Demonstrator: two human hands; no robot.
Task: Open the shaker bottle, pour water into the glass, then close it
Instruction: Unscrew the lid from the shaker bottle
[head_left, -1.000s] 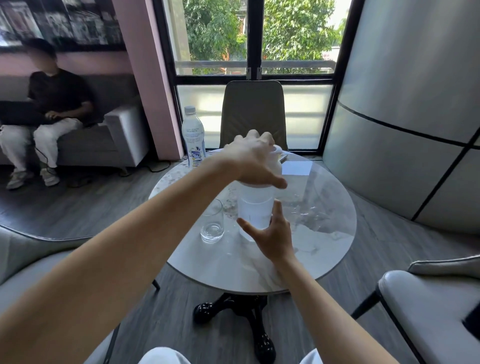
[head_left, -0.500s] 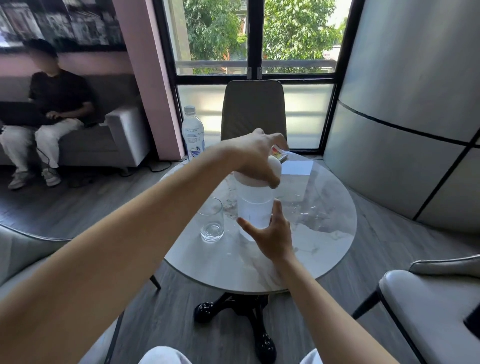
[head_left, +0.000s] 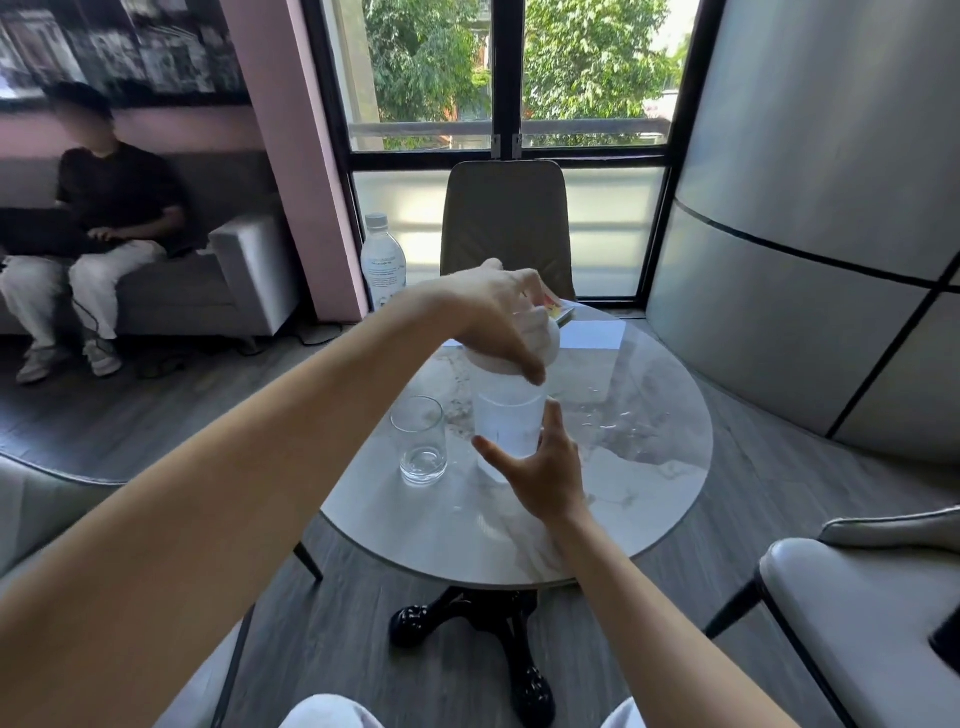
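Low in the frame, two bare forearms reach forward from the bottom edge toward a round table (head_left: 519, 540) at centre. The right hand (head_left: 545, 473) sits nearest, just below centre, its fingers wrapped around the lower body of the shaker bottle (head_left: 506, 426) to steady it on the tabletop. Above it, the left hand (head_left: 493, 317) covers the lid (head_left: 543, 340), fingers curled down and clamped around its rim. Whether the lid is loose or tight cannot be told.

The step appears to be twisting the lid. It likely goes best with the bottle kept upright and pressed down, the lower hand firm while the upper turns, so no water slops out.

The bottle is a frosted, translucent cylinder with a white domed lid. Just to its left stands a clear, smooth glass (head_left: 420, 441), not touching it, with perhaps a little water at the bottom. The tabletop is glossy pale marble. Further back, upper centre, a plastic water bottle (head_left: 383, 260) stands near the table's far edge, beside a padded chair (head_left: 506, 218).
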